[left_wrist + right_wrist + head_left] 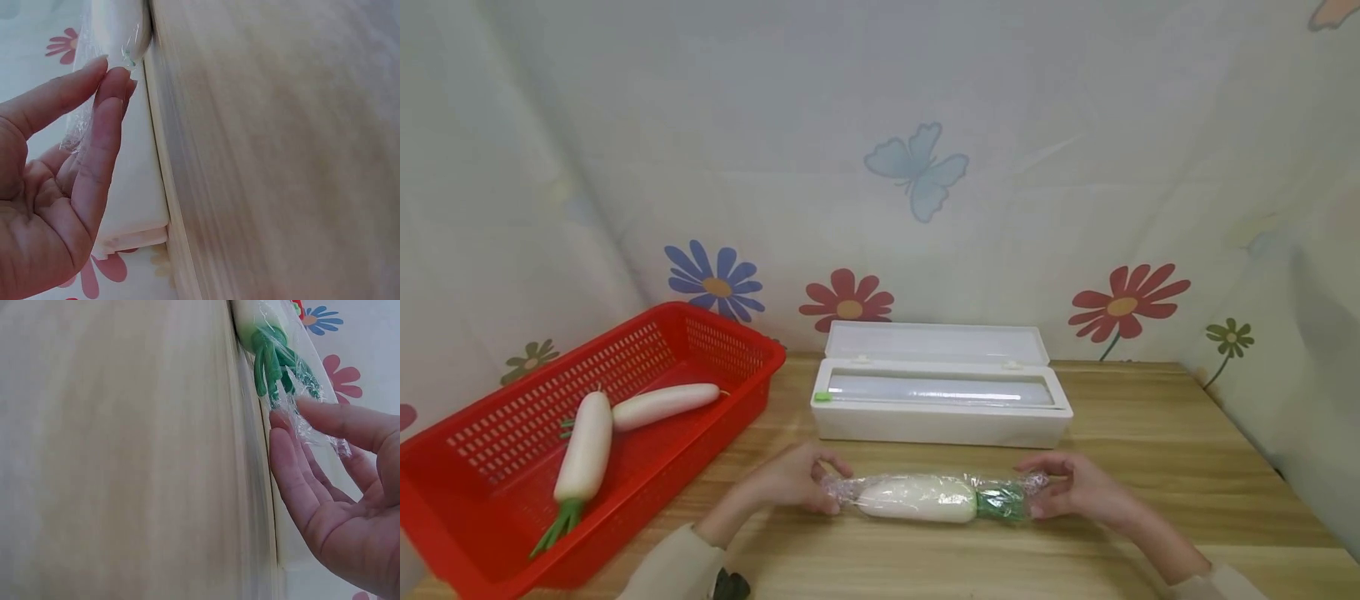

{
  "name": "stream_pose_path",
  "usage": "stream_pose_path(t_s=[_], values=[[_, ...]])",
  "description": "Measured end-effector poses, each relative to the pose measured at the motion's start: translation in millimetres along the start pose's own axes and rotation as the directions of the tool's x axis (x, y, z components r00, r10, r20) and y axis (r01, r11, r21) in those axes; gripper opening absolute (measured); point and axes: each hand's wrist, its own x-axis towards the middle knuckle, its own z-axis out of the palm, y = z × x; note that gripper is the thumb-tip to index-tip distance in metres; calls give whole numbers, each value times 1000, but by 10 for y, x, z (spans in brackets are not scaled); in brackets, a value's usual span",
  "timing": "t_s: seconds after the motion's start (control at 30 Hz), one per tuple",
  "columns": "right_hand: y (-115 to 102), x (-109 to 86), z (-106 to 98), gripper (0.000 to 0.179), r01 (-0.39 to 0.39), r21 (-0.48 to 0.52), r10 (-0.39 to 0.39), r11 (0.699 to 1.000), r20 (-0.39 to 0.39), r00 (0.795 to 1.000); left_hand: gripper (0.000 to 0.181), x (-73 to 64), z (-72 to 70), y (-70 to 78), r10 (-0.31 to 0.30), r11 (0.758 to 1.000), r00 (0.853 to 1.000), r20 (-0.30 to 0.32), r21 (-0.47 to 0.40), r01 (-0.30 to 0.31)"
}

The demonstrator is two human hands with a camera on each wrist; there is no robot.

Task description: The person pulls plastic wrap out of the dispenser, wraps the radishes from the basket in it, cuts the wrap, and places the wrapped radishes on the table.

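Note:
A white radish (pixel 917 498) with green stalks lies lengthwise in front of me, wrapped in clear plastic film. My left hand (pixel 801 479) pinches the loose film end beyond the radish's tip. At the stalk end, my right hand (pixel 1075 487) pinches the other film end between thumb and fingers. In the left wrist view the film (pixel 78 128) hangs down past the fingertips. The right wrist view shows the green stalks (pixel 272 365) under crinkled film, just beyond the fingertips.
Behind the radish stands a white film dispenser box (pixel 943 427), lid up, with a film roll (pixel 940 389) inside and a green slider (pixel 823 397) on its edge. At left, a red basket (pixel 647 492) holds two radishes (pixel 586 446). A patterned curtain (pixel 1000 250) hangs behind the wooden table (pixel 1150 433).

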Motion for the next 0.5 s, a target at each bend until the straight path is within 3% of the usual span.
stream_pose_path(t_s=[0.13,0.37,0.5], values=[[-3,22,32,50,3,-18,-3,1000,-34,999,23,5,-6,-3,27,1000,999,-27,14,-27],[-29,75,102,31,-115,-117,90,987,-194,977,10,40,13,-17,48,999,998,-28,6,-48],[-39,77,120,29,-133,-137,103,982,-207,973,9,45,17,-8,45,999,999,-29,30,-44]])
